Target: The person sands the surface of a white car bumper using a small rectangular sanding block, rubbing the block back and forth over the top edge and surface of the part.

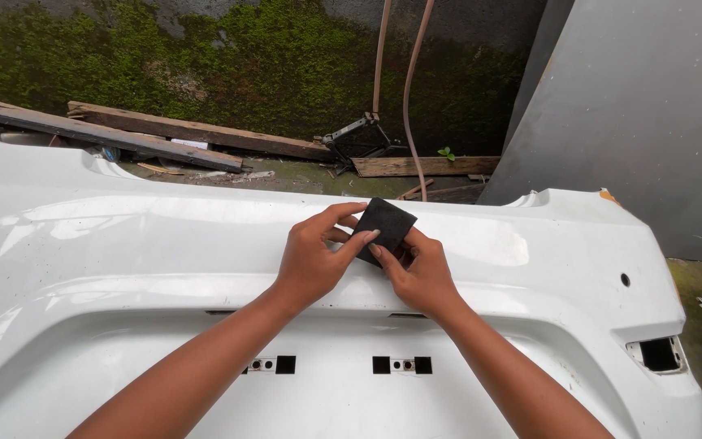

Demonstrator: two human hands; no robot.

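A small black square of abrasive sheet (pixel 387 221) is held up over a white car bumper (pixel 123 244) that fills the lower view. My left hand (pixel 314 258) pinches the sheet's left edge between thumb and fingers. My right hand (pixel 420 275) grips its lower right part from beneath. Both hands hover just above the bumper's upper ridge, near its middle. The bumper has two dark square cut-outs (pixel 285 364) below my forearms and a rectangular opening (pixel 658 354) at the right end.
Behind the bumper stands a moss-covered wall (pixel 229 65) with old wooden planks (pixel 115 134) and a scissor jack (pixel 359 134) on the wet ground. Two thin hoses (pixel 408 89) hang down the wall. A grey panel (pixel 635 106) leans at the right.
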